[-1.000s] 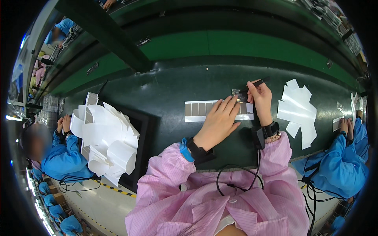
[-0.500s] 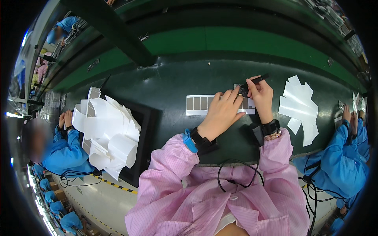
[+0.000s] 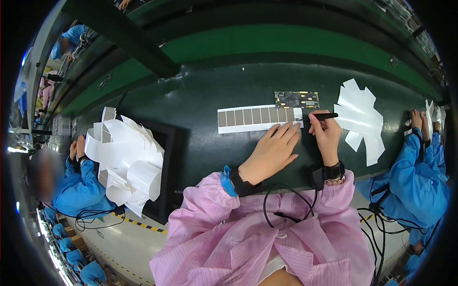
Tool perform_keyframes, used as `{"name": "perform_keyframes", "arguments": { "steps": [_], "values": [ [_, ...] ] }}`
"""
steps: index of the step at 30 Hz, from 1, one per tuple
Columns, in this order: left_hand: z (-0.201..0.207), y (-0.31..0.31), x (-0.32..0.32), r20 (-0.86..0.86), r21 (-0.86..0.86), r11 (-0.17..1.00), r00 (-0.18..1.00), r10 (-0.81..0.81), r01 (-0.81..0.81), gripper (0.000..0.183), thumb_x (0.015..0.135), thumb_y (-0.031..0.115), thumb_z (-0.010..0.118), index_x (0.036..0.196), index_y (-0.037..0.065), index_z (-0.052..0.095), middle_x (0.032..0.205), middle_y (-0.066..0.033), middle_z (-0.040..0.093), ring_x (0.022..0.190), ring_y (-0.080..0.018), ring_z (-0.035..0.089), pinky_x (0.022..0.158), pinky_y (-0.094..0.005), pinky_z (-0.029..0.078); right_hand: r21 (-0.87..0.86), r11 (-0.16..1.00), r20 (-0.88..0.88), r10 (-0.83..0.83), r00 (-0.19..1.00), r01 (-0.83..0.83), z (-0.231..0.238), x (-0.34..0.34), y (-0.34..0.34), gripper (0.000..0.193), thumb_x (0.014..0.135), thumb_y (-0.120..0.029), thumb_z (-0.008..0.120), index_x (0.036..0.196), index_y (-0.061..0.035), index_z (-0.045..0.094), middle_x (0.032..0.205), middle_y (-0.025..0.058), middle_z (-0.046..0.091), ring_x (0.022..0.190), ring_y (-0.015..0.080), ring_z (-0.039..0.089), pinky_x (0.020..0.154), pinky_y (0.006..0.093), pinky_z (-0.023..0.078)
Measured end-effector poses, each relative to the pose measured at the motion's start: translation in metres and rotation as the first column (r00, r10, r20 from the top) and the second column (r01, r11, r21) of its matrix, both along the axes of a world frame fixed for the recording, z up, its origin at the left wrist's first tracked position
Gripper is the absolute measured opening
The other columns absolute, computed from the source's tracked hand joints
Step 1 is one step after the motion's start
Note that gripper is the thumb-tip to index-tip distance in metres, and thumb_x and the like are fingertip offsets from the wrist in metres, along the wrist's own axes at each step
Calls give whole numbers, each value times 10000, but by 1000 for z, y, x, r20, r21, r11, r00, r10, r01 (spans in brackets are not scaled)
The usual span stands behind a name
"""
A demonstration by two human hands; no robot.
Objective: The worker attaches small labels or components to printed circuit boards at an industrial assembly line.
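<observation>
My left hand point(image 3: 272, 151) lies with fingers stretched out, the fingertips at the near edge of a white backing strip of grey rectangular stickers point(image 3: 246, 117). My right hand point(image 3: 326, 136) pinches a slim black pen-like tool point(image 3: 325, 116). Its thin tip points left at the strip's right end, where the backing is bare white. Just beyond that end lies a dark circuit board point(image 3: 296, 99) with gold-coloured spots, partly touching or overlapping the strip's far edge. Neither hand touches the board. Whether a sticker is on the tool's tip is too small to tell.
On the left, a pile of curled white backing sheets point(image 3: 131, 157) rests on a black tray point(image 3: 168, 167). More white sheets point(image 3: 360, 117) lie to the right. Blue-sleeved people point(image 3: 81, 186) work on both sides. A black cable point(image 3: 286, 188) loops before my chest.
Both hands have drawn back toward me from the circuit board, which now shows fully. The tool's tip has moved to the strip's right end. The whole view has shifted slightly.
</observation>
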State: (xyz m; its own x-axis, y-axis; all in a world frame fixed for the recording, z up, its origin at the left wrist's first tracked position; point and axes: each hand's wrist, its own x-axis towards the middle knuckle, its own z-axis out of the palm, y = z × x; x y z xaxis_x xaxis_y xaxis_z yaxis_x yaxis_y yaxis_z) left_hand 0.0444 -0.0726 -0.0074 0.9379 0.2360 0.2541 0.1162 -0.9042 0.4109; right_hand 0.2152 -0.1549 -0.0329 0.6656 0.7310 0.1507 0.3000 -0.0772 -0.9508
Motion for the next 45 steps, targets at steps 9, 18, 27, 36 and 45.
{"name": "perform_keyframes", "arguments": {
  "steps": [9,18,27,36,45],
  "values": [
    [-3,-2,2,-11,2,1000,1000,22,-22,506,795,245,683,1195,-7,502,1365,-143,447,1255,-278,425,1042,-410,342,23,999,-26,32,999,-32,-1,-2,2,76,872,-46,657,908,13,624,682,26,603,550,57,555,506,198,429],
    [-3,-4,2,-17,5,1000,1000,25,-25,500,789,239,687,1186,-5,507,1361,-139,451,1252,-267,423,1038,-406,339,19,999,-2,45,999,-45,-2,-3,2,72,886,-50,642,899,15,615,664,21,588,543,56,546,496,201,423],
    [-3,-1,5,-31,-6,1000,999,25,-25,484,797,250,683,1182,4,522,1355,-128,460,1248,-262,420,1040,-412,332,101,994,-44,44,998,-39,6,-4,13,59,879,-29,640,894,24,617,665,17,576,540,56,538,489,202,418],
    [6,18,1,56,-83,997,998,-4,9,417,799,214,681,1130,1,543,1320,-152,477,1192,-308,470,996,-394,389,188,982,-183,50,982,-15,12,7,43,99,903,-83,633,944,4,611,668,8,585,534,47,530,478,189,383],
    [-2,34,-3,76,-41,990,988,135,-132,382,784,169,696,1090,1,541,1316,-203,460,1195,-351,473,1002,-414,410,171,985,-262,49,964,-4,-1,-4,60,100,881,-64,656,919,15,608,664,17,591,514,48,524,464,192,393]
  ]
}}
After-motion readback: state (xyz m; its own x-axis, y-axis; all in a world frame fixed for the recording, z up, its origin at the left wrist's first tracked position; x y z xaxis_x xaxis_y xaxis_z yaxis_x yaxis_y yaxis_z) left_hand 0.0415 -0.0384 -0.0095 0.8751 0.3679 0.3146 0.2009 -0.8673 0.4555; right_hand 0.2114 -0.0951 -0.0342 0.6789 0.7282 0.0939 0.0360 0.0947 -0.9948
